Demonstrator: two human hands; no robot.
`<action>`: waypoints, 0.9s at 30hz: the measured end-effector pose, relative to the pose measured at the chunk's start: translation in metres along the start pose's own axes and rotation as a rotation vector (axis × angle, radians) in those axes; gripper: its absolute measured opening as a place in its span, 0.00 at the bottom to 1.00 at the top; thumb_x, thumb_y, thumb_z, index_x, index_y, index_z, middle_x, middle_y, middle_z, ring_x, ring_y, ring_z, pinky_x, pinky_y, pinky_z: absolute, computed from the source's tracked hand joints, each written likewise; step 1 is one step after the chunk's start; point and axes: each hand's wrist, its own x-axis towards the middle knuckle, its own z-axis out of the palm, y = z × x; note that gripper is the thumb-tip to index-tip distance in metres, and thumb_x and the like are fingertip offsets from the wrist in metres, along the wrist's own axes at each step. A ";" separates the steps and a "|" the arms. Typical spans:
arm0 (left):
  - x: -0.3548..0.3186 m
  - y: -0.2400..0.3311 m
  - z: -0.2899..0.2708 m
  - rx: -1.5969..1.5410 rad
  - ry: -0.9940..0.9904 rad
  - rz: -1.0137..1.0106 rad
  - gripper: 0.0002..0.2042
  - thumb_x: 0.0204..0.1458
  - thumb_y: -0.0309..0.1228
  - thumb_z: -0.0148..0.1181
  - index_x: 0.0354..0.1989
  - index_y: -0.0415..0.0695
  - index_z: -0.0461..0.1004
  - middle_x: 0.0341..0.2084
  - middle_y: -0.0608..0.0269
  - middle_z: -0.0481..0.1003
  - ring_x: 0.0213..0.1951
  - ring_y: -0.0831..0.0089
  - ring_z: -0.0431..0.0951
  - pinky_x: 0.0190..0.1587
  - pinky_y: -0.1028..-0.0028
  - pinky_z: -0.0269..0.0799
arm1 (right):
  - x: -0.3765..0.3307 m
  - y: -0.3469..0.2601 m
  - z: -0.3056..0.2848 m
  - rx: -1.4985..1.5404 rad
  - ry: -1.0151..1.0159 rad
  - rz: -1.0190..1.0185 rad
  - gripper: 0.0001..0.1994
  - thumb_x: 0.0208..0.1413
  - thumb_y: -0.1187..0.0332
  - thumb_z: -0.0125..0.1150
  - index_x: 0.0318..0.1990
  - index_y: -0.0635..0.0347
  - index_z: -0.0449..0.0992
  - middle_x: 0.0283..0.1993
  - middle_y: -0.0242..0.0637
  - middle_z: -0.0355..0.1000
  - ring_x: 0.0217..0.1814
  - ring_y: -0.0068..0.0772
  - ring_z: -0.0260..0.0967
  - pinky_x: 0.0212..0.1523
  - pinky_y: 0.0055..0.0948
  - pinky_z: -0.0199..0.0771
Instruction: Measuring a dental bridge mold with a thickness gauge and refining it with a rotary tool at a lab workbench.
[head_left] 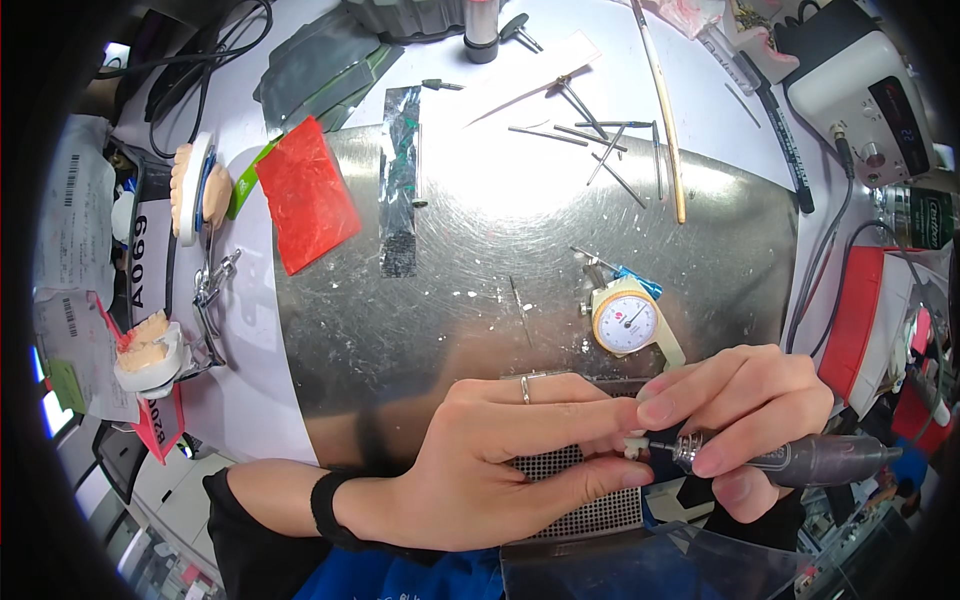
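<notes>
Near the table's front edge, my left hand point(490, 450) pinches a small whitish piece, like a dental crown point(635, 446), between thumb and fingers. My right hand point(750, 410) grips a dark rotary handpiece point(830, 461), its tip pointing left. The handpiece's thin shank reaches the crown; whether its end touches the surface is too small to tell. Both hands meet, the right fingertips against the left ones. Below them lies a perforated metal grille point(590, 510), partly hidden by my left hand. Just beyond the hands rests a round dial caliper point(627, 322).
A steel plate point(460, 320) covers the work area. Several burs point(610, 150) and a brush point(662, 120) lie beyond. At left are a red wax sheet point(308, 195) and dental models on an articulator point(212, 285). A control box point(868, 100) with cables stands right, above a red-edged box point(858, 325).
</notes>
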 end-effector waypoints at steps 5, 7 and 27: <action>0.000 -0.003 0.000 -0.018 0.008 0.018 0.15 0.44 0.20 0.74 0.41 0.32 0.80 0.31 0.54 0.81 0.31 0.70 0.80 0.35 0.75 0.75 | 0.000 0.000 0.000 -0.001 -0.006 -0.007 0.05 0.50 0.73 0.64 0.32 0.65 0.78 0.31 0.44 0.74 0.44 0.50 0.79 0.51 0.48 0.82; 0.000 -0.002 0.001 -0.007 0.006 0.009 0.15 0.44 0.20 0.74 0.41 0.32 0.80 0.31 0.54 0.81 0.31 0.70 0.80 0.34 0.75 0.74 | 0.000 0.001 -0.002 -0.017 -0.021 -0.018 0.06 0.50 0.73 0.64 0.33 0.66 0.78 0.31 0.44 0.74 0.45 0.51 0.79 0.51 0.48 0.82; 0.000 -0.002 0.002 -0.008 0.015 0.007 0.16 0.45 0.21 0.74 0.43 0.32 0.80 0.32 0.53 0.82 0.32 0.69 0.81 0.35 0.75 0.76 | 0.001 -0.001 0.001 -0.010 0.008 -0.021 0.05 0.51 0.73 0.63 0.31 0.66 0.78 0.30 0.44 0.73 0.45 0.50 0.79 0.50 0.48 0.82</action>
